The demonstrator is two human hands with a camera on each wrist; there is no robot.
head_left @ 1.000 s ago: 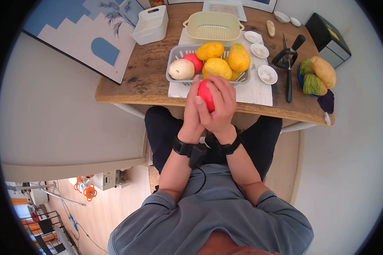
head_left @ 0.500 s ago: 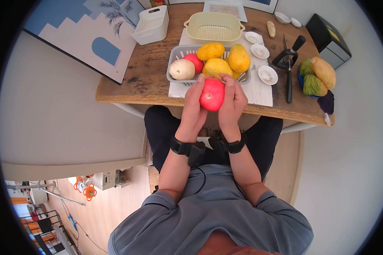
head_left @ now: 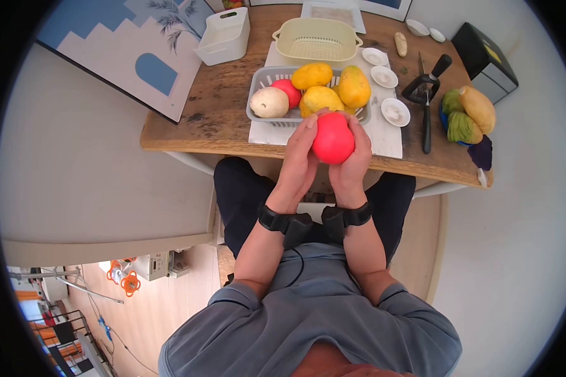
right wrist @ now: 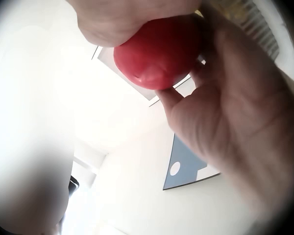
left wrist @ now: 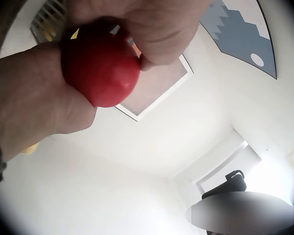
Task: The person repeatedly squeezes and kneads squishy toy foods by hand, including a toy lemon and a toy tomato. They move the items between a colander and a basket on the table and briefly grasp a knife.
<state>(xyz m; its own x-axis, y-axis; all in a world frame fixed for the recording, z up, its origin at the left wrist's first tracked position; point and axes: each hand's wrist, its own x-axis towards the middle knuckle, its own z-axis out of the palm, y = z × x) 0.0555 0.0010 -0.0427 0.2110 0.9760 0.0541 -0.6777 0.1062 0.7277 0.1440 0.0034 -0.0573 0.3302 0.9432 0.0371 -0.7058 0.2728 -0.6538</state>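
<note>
A smooth red round item is held up between both hands in front of the table's near edge. The left hand grips its left side and the right hand its right side, with fingertips partly hidden behind it. Just beyond, a grey basket holds several yellow fruits, another red item and a cream-coloured round one. In the left wrist view the red item shows between the hands; the right wrist view shows it against palm and fingers.
Behind the grey basket stands a cream colander, with a white bin to its left. Small white dishes line the cloth's right side. Farther right lie a black-handled knife, a black holder and a blue bowl of produce.
Both hands have moved slightly right with the red item. It has turned: the pale mark seen half a second ago no longer shows, and the hands have spread around its sides.
</note>
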